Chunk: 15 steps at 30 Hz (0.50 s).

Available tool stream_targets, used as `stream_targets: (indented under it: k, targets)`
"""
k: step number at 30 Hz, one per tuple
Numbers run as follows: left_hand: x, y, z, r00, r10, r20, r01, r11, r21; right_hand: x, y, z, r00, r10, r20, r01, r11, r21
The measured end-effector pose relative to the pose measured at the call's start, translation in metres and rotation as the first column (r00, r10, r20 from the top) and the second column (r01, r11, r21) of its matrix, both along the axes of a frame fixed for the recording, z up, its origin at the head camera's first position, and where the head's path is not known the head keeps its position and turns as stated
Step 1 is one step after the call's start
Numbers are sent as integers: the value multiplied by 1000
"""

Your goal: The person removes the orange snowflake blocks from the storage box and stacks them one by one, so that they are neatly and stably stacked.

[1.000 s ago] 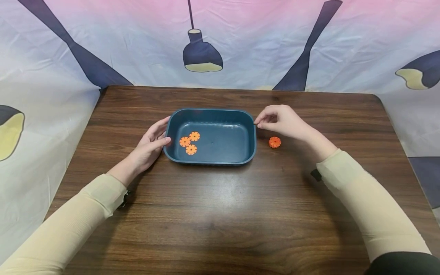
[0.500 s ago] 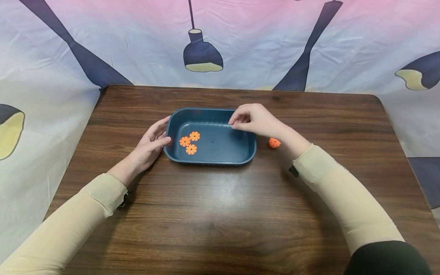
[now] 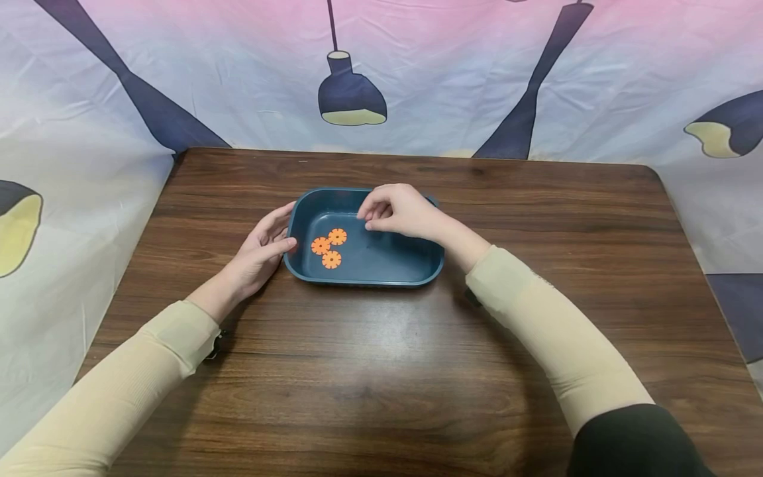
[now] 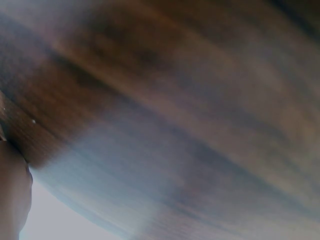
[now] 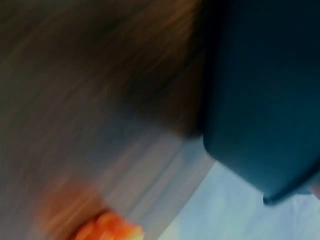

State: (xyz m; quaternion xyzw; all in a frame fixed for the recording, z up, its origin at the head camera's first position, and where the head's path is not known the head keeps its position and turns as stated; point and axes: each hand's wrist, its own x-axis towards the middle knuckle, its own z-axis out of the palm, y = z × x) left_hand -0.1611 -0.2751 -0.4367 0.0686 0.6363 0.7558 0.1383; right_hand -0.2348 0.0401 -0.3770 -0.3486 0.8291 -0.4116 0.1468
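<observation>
The tray, a dark blue-green tub with rounded corners, stands upright on the table. Three orange discs lie flat on its floor, toward its left end, the leftmost appearing to touch or overlap the other two. At the tray's left end, the left hand grips it, thumb tip on the rim and fingers bent along the outer wall. The right hand is above the tray's interior, to the right of the discs and apart from them, fingers curled and thumb tip close to the index tip; whether anything sits between them cannot be told. Just off the tray's right end, the right wrist view shows a blurred orange piece on the table, apart from the tray's wall. Pale sleeves cover both forearms, reaching in from the near side of the tray. Well beyond the tray's far side hangs a cloth printed with dark lamps. The left wrist view is mostly blurred tabletop.
</observation>
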Motion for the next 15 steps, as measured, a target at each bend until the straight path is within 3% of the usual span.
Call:
stream_targets:
  k: [8, 15]
  targets:
    - [0, -1, 0, 1000, -1, -3, 1, 1000, 3, -3, -24, -7, 999, 17, 52, -18, 1000, 20]
    - [0, 0, 0, 1000, -3, -3, 3, 1000, -1, -3, -40, -13, 999, 30, 42, -32, 999, 42]
